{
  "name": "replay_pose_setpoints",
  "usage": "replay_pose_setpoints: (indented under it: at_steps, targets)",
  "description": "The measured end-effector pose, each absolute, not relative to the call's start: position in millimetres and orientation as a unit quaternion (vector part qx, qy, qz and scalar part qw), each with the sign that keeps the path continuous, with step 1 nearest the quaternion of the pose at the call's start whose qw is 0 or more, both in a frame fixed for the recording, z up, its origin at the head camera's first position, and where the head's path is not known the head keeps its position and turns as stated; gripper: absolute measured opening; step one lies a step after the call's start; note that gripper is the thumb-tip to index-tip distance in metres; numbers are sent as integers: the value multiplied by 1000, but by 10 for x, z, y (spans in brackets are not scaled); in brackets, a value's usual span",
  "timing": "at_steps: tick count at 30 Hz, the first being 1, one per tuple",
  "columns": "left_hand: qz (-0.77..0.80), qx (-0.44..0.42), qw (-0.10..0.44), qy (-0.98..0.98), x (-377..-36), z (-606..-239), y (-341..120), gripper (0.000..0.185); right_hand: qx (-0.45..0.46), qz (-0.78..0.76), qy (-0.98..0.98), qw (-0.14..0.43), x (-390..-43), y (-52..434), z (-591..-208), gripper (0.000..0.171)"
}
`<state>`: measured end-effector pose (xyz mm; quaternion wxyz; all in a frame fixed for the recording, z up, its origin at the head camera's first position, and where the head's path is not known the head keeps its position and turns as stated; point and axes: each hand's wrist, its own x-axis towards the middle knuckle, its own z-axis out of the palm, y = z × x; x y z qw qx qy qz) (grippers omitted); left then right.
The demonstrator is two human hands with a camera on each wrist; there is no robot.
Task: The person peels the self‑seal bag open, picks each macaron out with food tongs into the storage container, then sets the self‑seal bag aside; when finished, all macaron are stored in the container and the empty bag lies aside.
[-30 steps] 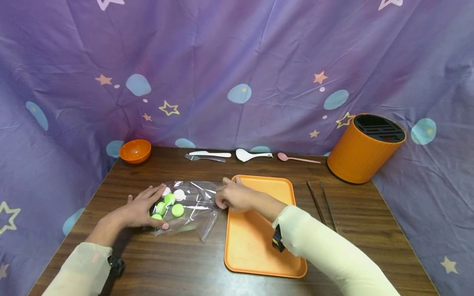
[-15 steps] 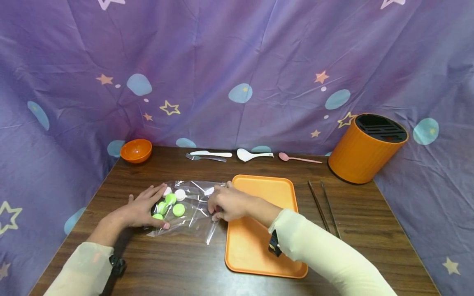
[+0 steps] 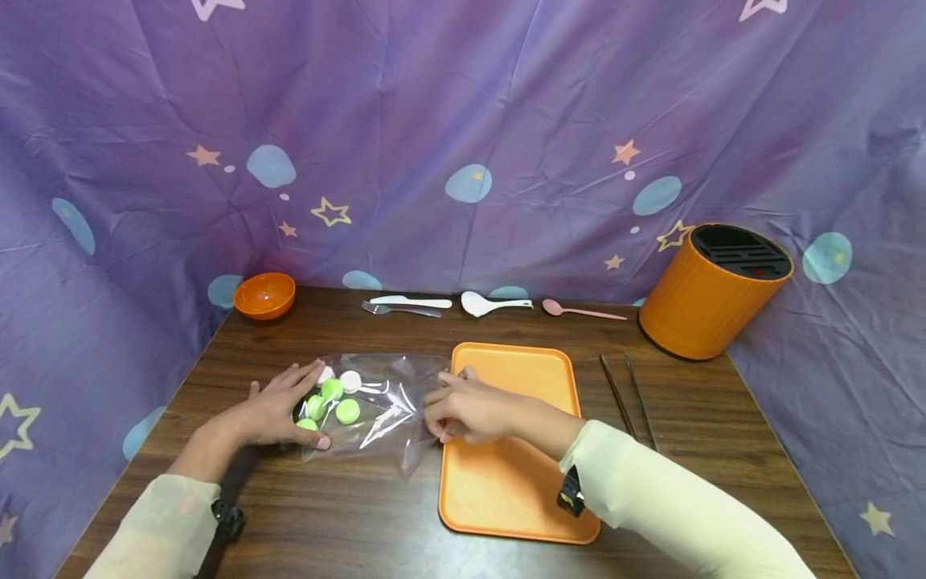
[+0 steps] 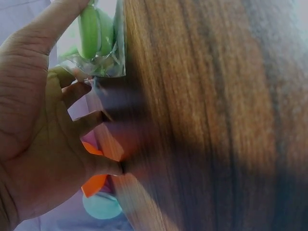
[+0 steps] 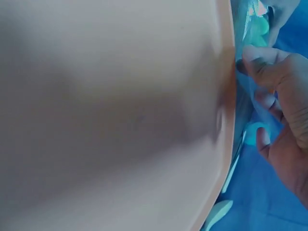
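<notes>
A clear plastic bag (image 3: 394,394) lies flat on the table with several green (image 3: 348,412) and white round pieces (image 3: 350,381) gathered in its left end. My left hand (image 3: 264,412) spreads over that end, thumb on the near corner and index finger at the far one. In the left wrist view its other fingertips rest on the wood, beside the bag's edge and a green piece (image 4: 88,33). At the bag's right end my right hand (image 3: 470,408) pinches the film between thumb and index finger, over the left rim of an orange tray (image 3: 517,507).
Along the back lie a white knife (image 3: 412,301), a grey fork (image 3: 401,310), a white ladle (image 3: 477,304) and a pink spoon (image 3: 553,307). An orange bowl (image 3: 264,296) stands back left, an orange knife block (image 3: 705,305) back right. Two dark sticks (image 3: 616,394) lie right of the tray.
My right hand slid toward me and left along the bag's end, then back right, drawing the film rightward. My left hand and the round pieces stay in place.
</notes>
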<state>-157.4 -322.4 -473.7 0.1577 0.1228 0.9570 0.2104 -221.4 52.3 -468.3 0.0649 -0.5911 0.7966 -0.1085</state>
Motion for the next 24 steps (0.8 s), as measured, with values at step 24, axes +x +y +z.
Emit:
replay_pose_setpoints:
  at_steps: [24]
  targets:
    - [203,135,143,959,-1567,-4726,-3263,132,-550,-155,821,-17,-2072,1085,-4724,14]
